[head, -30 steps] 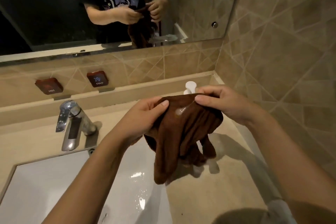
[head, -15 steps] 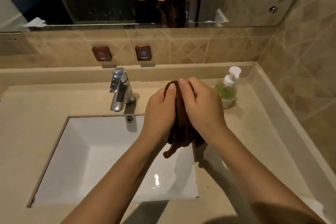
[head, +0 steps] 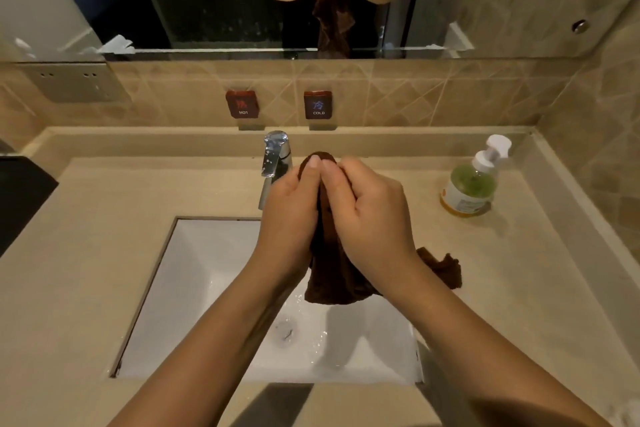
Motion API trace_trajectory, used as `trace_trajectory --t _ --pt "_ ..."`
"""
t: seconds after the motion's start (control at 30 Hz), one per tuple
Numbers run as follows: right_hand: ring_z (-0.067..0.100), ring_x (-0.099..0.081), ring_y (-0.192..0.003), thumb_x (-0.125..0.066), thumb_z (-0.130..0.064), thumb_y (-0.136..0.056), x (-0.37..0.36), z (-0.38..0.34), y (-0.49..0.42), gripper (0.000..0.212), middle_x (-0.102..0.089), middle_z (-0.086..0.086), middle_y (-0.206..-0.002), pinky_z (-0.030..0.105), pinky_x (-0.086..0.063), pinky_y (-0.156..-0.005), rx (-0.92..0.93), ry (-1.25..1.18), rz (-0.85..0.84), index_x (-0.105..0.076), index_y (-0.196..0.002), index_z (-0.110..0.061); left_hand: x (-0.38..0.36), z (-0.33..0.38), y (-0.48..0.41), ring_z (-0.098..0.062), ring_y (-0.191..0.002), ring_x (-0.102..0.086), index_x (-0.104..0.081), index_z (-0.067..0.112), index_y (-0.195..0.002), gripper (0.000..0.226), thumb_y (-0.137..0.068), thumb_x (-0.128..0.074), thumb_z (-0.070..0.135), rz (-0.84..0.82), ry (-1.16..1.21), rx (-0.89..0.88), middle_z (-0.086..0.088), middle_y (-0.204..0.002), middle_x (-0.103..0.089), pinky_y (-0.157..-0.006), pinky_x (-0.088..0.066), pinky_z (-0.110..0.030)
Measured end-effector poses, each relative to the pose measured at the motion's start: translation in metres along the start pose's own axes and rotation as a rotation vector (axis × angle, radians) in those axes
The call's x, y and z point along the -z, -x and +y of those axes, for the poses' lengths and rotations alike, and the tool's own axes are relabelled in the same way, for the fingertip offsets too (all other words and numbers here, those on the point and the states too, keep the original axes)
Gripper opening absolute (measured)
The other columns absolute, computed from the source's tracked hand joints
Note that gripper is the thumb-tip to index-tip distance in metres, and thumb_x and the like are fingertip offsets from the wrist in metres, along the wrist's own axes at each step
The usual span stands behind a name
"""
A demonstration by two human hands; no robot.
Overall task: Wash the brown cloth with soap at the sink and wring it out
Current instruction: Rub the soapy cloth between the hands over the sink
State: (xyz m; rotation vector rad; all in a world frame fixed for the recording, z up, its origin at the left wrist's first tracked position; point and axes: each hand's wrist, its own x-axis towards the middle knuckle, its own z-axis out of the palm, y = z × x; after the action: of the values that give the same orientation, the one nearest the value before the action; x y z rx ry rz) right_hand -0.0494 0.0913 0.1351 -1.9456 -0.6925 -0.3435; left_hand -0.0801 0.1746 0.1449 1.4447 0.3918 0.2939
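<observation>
Sink basin (head: 207, 288) fills lower centre, faucet (head: 275, 156) above it. At frame centre, left hand (head: 289, 215) and right hand (head: 372, 218) both clench the bunched brown cloth (head: 332, 274), which hangs over the basin. Soap bottle (head: 472, 184) stands on the desk (head: 519, 288), right.

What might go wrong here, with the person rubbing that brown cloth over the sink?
1. Part of the brown cloth trails past the right hand over the counter, not the basin, so it may drip soapy water there.
2. The left hand works close to the tap, so knuckles could knock it.
3. The soap bottle stands near the right elbow's side; a wide swing might tip it.
</observation>
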Motion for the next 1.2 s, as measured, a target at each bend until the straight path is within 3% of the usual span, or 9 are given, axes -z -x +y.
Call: trace_trajectory --t 0.13,0.23,0.33,0.43,0.53,0.7,0.8,0.97,1.2 --pt "0.002 -0.052 -0.055 -0.046 -0.027 -0.096 -0.003 -0.012 -0.030 0.038 -0.054 -0.011 -0.053 0.020 -0.042 -0.058 -0.258 -0.403 -0.029 -0.055 -0.059 -0.025 0.023 0.016 -0.002 -0.017 -0.079 -0.069 -0.070 0.014 -0.088 0.032 -0.098 -0.043 0.026 -0.086 0.124 0.014 -0.007 -0.083 -0.073 -0.071 -0.055 -0.029" --pt "0.022 -0.068 -0.080 -0.044 -0.031 -0.096 -0.004 -0.015 -0.033 0.036 -0.071 0.009 -0.078 0.036 -0.054 -0.077 -0.406 -0.695 -0.103 -0.070 -0.076 -0.015 0.043 0.023 -0.008 -0.014 -0.083 -0.071 -0.070 0.013 -0.095 0.030 -0.098 -0.044 0.027 -0.072 0.175 0.019 -0.004 -0.087 -0.076 -0.068 -0.056 -0.025" --pt "0.017 -0.070 -0.081 -0.044 -0.026 -0.096 -0.004 -0.017 -0.033 0.033 -0.074 0.004 -0.080 0.027 -0.055 -0.072 -0.466 -0.886 -0.146 -0.072 -0.085 -0.014 0.060 0.026 -0.010 -0.011 -0.078 -0.070 -0.071 0.015 -0.094 0.029 -0.097 -0.044 0.027 -0.073 0.105 -0.006 0.001 -0.080 -0.075 -0.063 -0.052 -0.019" --pt "0.015 -0.069 -0.077 -0.045 -0.025 -0.096 -0.001 -0.017 -0.033 0.032 -0.073 0.003 -0.077 0.022 -0.055 -0.067 -0.478 -0.943 -0.214 -0.071 -0.084 -0.011 0.072 0.024 -0.010 -0.013 -0.083 -0.069 -0.074 0.023 -0.087 0.031 -0.097 -0.045 0.028 -0.060 -0.085 -0.067 0.001 -0.082 -0.074 -0.075 -0.051 -0.026" --pt "0.012 -0.065 -0.069 -0.044 -0.028 -0.096 -0.001 -0.013 -0.035 0.035 -0.069 0.002 -0.070 0.023 -0.052 -0.065 -0.459 -0.814 -0.245 -0.069 -0.078 -0.011 0.075 0.020 -0.012 -0.016 -0.082 -0.065 -0.072 0.023 -0.082 0.032 -0.097 -0.046 0.032 0.023 -0.267 -0.141 -0.004 -0.081 -0.070 -0.080 -0.051 -0.033" --pt "0.019 -0.054 -0.062 -0.039 -0.032 -0.097 -0.044 -0.016 -0.025 0.042 -0.054 0.010 -0.063 0.035 -0.042 -0.059 -0.119 -0.174 -0.247 -0.057 -0.070 -0.007 0.051 0.008 -0.018 -0.010 -0.057 -0.061 -0.064 0.015 -0.064 0.034 -0.093 -0.052 0.025 0.222 -0.008 0.075 0.004 -0.054 -0.063 -0.054 -0.048 -0.025" --pt "0.027 -0.058 -0.070 -0.034 -0.035 -0.098 -0.065 -0.009 -0.034 0.039 -0.058 0.006 -0.069 0.035 -0.039 -0.060 -0.123 0.052 -0.143 -0.054 -0.071 -0.015 0.043 0.002 -0.022 -0.006 -0.052 -0.059 -0.064 0.012 -0.065 0.034 -0.093 -0.049 0.024 0.232 0.001 0.079 0.004 -0.053 -0.061 -0.047 -0.045 -0.020" --pt "0.031 -0.058 -0.069 -0.032 -0.030 -0.099 -0.078 0.003 -0.030 0.043 -0.062 0.015 -0.071 0.038 -0.042 -0.059 -0.058 0.170 -0.120 -0.061 -0.081 -0.004 0.053 -0.003 -0.034 -0.002 -0.043 -0.052 -0.060 0.012 -0.063 0.034 -0.093 -0.049 0.022 0.198 -0.036 0.115 0.006 -0.048 -0.057 -0.044 -0.040 -0.018" --pt "0.031 -0.060 -0.071 -0.032 -0.029 -0.099 -0.091 0.009 -0.016 0.044 -0.061 0.013 -0.070 0.042 -0.047 -0.064 -0.208 0.069 -0.109 -0.057 -0.074 -0.004 0.062 -0.027 -0.035 -0.012 -0.058 -0.056 -0.064 0.008 -0.071 0.032 -0.092 -0.048 0.026 0.111 -0.019 0.243 -0.002 -0.062 -0.061 -0.049 -0.043 -0.020"
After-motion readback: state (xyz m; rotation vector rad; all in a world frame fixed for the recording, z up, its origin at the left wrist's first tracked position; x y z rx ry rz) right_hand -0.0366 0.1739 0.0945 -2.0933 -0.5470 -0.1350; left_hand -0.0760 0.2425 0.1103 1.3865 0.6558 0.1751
